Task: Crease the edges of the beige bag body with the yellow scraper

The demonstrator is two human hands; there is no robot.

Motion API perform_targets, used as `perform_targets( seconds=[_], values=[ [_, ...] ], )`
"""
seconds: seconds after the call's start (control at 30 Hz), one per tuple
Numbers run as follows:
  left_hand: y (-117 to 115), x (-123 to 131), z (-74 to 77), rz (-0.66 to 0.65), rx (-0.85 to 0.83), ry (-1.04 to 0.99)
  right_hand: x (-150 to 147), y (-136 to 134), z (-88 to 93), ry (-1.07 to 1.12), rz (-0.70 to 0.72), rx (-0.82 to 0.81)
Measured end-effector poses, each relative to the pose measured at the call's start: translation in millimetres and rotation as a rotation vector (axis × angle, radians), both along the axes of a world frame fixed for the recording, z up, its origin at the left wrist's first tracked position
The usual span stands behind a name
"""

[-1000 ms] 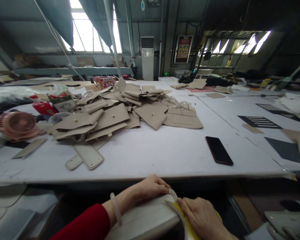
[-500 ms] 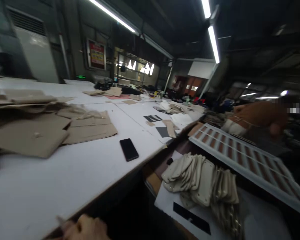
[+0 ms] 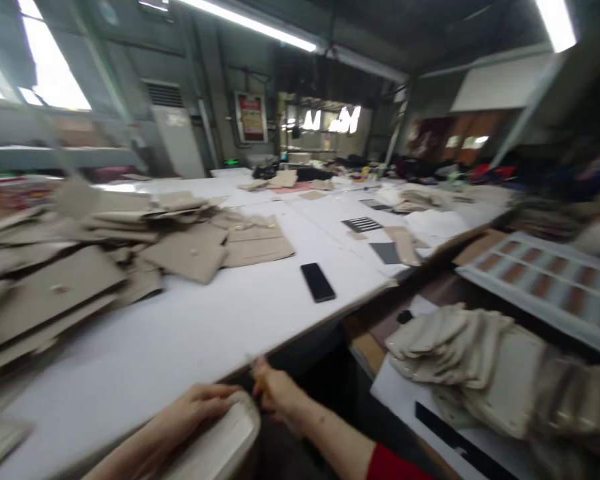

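Observation:
At the table's front edge, my left hand [image 3: 205, 408] grips the far end of a beige, round-cornered padded piece [image 3: 225, 440], thumb and fingers bent over its edge. Just right of it, my right hand [image 3: 275, 392] is closed, with a thin pale tip poking out past the fingers; motion blur hides what kind of thing it is. A red sleeve [image 3: 395, 463] shows behind that hand. Farther in on the white table [image 3: 220, 327] lies a black phone [image 3: 318, 282].
Beige fabric pieces [image 3: 190, 250] are heaped along the left. At right, a stack of beige rounded pieces [image 3: 480, 367] rests on a white sheet beside a black strip [image 3: 460, 440]. A white slatted frame [image 3: 545, 280] stands behind them. A dark gap [image 3: 340, 373] separates table and stack.
The view has swung left, so the table and phone sit farther right. My left hand and the beige piece have come into view; the right hand now shows beside them.

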State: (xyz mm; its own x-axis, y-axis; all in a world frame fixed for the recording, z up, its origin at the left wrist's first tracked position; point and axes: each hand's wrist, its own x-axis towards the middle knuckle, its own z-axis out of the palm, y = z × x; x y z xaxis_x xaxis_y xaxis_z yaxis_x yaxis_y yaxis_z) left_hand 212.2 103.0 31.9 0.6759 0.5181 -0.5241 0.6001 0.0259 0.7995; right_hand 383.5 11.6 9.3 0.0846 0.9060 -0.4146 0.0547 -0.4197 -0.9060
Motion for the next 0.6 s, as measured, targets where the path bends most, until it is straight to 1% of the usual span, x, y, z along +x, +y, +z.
perform_targets(
  seconds=[0.03, 0.07, 0.13, 0.2, 0.3, 0.4, 0.5, 0.6],
  values=[
    [-0.5, -10.3, 2.4, -0.002, -0.115, -0.113, 2.3, -0.4, -8.5, 0.091, 0.005, -0.054],
    [0.4, -16.6, 2.7, 0.027, -0.190, -0.145, 4.0, 0.5, -17.2, 0.171, 0.011, -0.085],
    [5.9, -21.5, -2.3, 0.148, -0.215, -0.116, 7.2, 3.1, -28.9, 0.297, 0.038, -0.119],
    [11.7, -21.8, -10.4, 0.235, -0.228, -0.103, 11.5, 3.6, -29.5, 0.406, 0.068, -0.122],
    [13.2, -20.1, -17.3, 0.297, -0.245, -0.104, 13.9, 2.2, -20.2, 0.507, 0.073, -0.088],
    [11.0, -19.3, -15.3, 0.288, -0.279, -0.117, 5.3, 6.1, -20.1, 0.498, 0.034, -0.066],
    [11.6, -19.3, -11.3, 0.270, -0.291, -0.123, -8.5, 15.4, -32.9, 0.408, -0.009, -0.049],
    [13.2, -18.9, -13.0, 0.280, -0.250, -0.117, -18.0, 24.5, -46.4, 0.281, -0.015, 0.020]
  ],
)
